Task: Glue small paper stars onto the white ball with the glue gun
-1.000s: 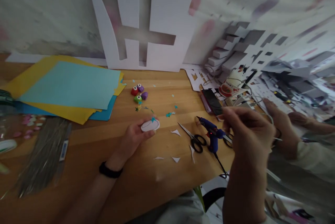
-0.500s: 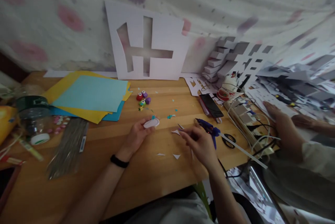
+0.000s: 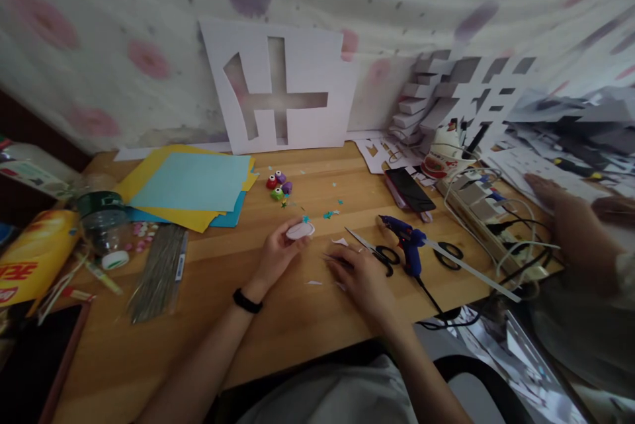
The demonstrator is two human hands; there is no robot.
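Note:
My left hand (image 3: 278, 253) pinches a small white oval paper piece (image 3: 300, 231) with a dark curved line on it. A blue star sequin (image 3: 305, 219) shows at its upper edge. To the right, low over the table, my right hand (image 3: 362, 278) is closed on a thin pointed tool that looks like tweezers (image 3: 333, 257). White paper scraps (image 3: 314, 282) lie beside and under that hand. Scissors (image 3: 380, 253) with black handles rest just right of it, then a blue glue gun (image 3: 404, 239) with a long glue stick. Loose star sequins (image 3: 328, 215) lie beyond both hands.
Googly-eyed pompoms (image 3: 278, 184), coloured sheets (image 3: 193, 182), a plastic bottle (image 3: 104, 222) and a bag of grey stems (image 3: 159, 272) lie left. A cut-out white board (image 3: 307, 126) stands behind. A power strip (image 3: 476, 219) and another person's hand (image 3: 550, 196) are at right.
My right hand has moved left and down, nearer my left hand, uncovering the scissors. The thin tool's tip now shows. My left hand keeps the oval piece. The view has shifted slightly left.

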